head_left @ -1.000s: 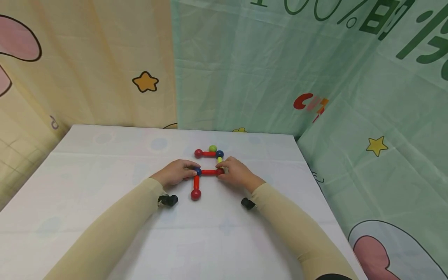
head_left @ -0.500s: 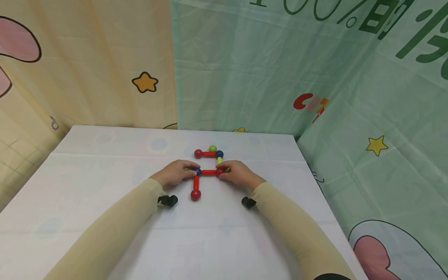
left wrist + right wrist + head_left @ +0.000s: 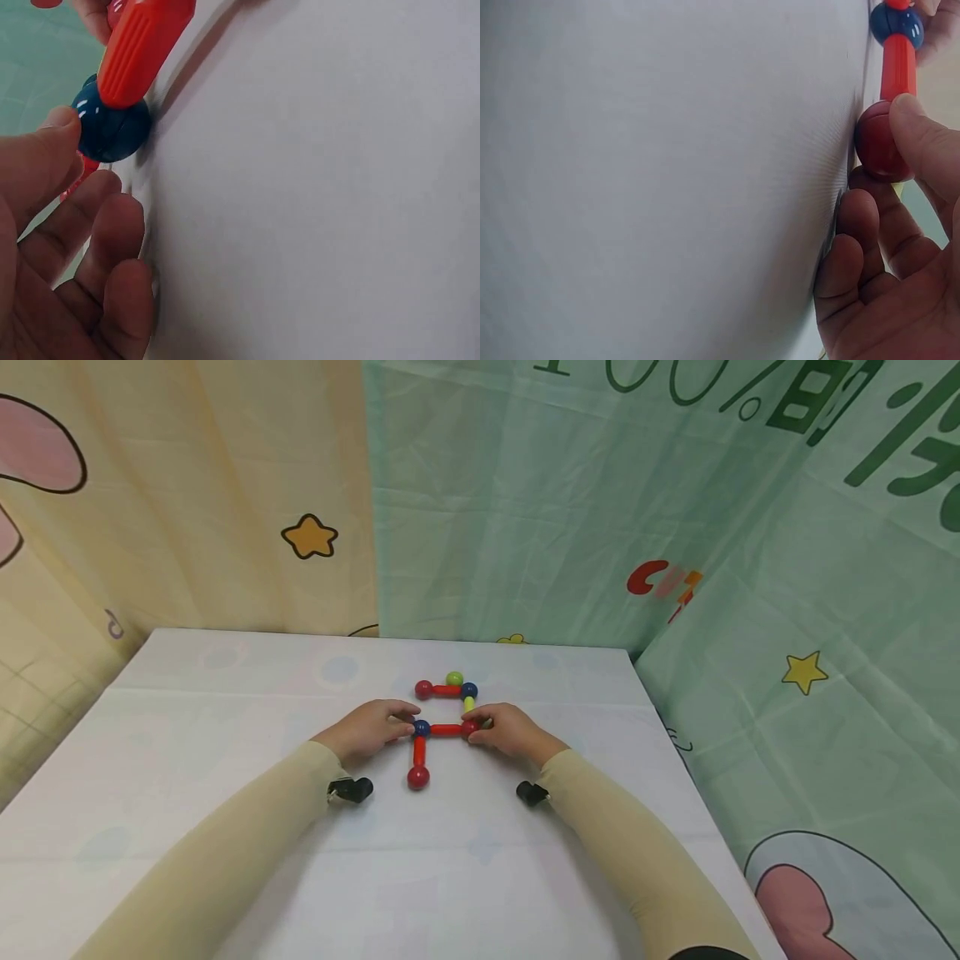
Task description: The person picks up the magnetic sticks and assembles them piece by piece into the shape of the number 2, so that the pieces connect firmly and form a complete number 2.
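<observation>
A chain of coloured balls and rods lies on the white table. In the head view my right hand (image 3: 513, 732) pinches the red ball (image 3: 470, 727) at its right corner; the right wrist view has the thumb on that red ball (image 3: 881, 142). My left hand (image 3: 367, 729) is beside the blue ball (image 3: 422, 728), fingers loose, the thumb tip at its edge. In the left wrist view the thumb meets the blue ball (image 3: 112, 124) while the other fingers stand off it. A red rod (image 3: 446, 730) joins both balls; another red rod (image 3: 419, 752) runs to a near red ball (image 3: 418, 777).
Behind the hands, a yellow-green rod (image 3: 469, 703) leads to a farther blue ball (image 3: 469, 691). From there a red rod (image 3: 447, 691) reaches a red ball (image 3: 423, 689). A green ball (image 3: 454, 678) sits just behind that rod. Printed curtains (image 3: 502, 527) surround the table (image 3: 337, 877).
My left hand has drawn slightly left and its fingers have loosened from the blue ball. The right hand keeps its pinch on the red ball, having shifted only a little.
</observation>
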`<state>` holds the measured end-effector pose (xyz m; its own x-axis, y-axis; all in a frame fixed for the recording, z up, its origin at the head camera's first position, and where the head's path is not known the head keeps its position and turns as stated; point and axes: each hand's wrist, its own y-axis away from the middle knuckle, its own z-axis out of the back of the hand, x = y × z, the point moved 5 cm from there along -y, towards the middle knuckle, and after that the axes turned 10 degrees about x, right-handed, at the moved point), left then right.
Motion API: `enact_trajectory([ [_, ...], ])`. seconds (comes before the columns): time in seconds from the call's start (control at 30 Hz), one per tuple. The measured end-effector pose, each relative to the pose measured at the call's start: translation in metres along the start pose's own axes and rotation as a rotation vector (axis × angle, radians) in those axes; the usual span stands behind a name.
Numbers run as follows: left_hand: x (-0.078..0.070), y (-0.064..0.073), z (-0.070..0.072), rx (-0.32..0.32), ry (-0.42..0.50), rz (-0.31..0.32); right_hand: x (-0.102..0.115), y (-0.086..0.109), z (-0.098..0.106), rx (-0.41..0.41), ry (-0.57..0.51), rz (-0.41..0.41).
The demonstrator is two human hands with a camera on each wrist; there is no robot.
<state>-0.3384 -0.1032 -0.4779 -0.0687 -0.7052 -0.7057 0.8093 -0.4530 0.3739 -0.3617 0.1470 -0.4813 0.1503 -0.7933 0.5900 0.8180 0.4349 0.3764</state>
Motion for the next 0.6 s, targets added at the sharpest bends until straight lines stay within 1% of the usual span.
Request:
enact_trajectory([
  [0.07, 0.003, 0.005, 0.006, -0.017, -0.025, 0.003, -0.001, -0.001, 0.0, -0.002, 0.0, 0.004],
  [0.2, 0.011, 0.019, 0.021, -0.052, -0.098, 0.006, -0.003, -0.001, 0.001, 0.001, -0.01, -0.001],
  [0.37, 0.026, 0.04, 0.037, -0.062, -0.156, 0.026, -0.002, -0.001, 0.0, 0.012, -0.024, -0.016],
  [0.5, 0.039, 0.056, 0.044, -0.052, -0.203, 0.013, -0.002, 0.0, 0.001, 0.016, -0.028, -0.019],
  [0.6, 0.05, 0.068, 0.045, -0.043, -0.235, 0.006, -0.001, 0.0, 0.001, 0.016, -0.03, -0.012],
])
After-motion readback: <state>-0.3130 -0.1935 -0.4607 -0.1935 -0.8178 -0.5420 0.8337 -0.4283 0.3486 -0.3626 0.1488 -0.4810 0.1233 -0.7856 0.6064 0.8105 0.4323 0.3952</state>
